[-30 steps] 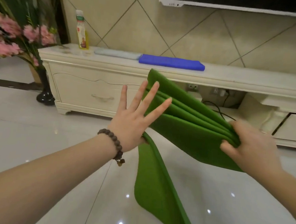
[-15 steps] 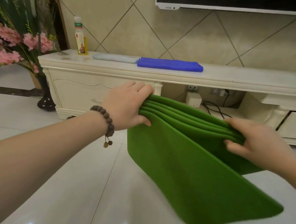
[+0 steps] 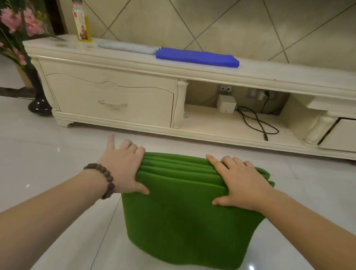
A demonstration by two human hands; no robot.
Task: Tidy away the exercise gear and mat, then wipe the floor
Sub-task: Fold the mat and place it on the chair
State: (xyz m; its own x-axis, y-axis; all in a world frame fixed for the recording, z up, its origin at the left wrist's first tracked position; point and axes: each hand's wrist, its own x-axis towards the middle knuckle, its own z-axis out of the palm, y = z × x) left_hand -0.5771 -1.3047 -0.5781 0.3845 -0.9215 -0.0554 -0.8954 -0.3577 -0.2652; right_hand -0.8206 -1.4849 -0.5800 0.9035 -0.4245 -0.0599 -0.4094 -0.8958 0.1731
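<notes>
A green exercise mat, folded into several layers, hangs upright in front of me above the glossy white floor. My left hand, with a bead bracelet at the wrist, grips the folded top edge at its left end, thumb on the near face and fingers over the far side. My right hand grips the same edge at its right end in the same way. The mat's loose lower edge curves close to the floor.
A cream TV cabinet runs across ahead, with a folded blue cloth, a pale duster and a bottle on top. Its open shelf holds a white box and black cable. A black flower vase stands left.
My left hand went from spread flat to gripping the mat's folded edge. Both hands turned the stack level and lowered it; the loose panel now hangs straight down in front.
</notes>
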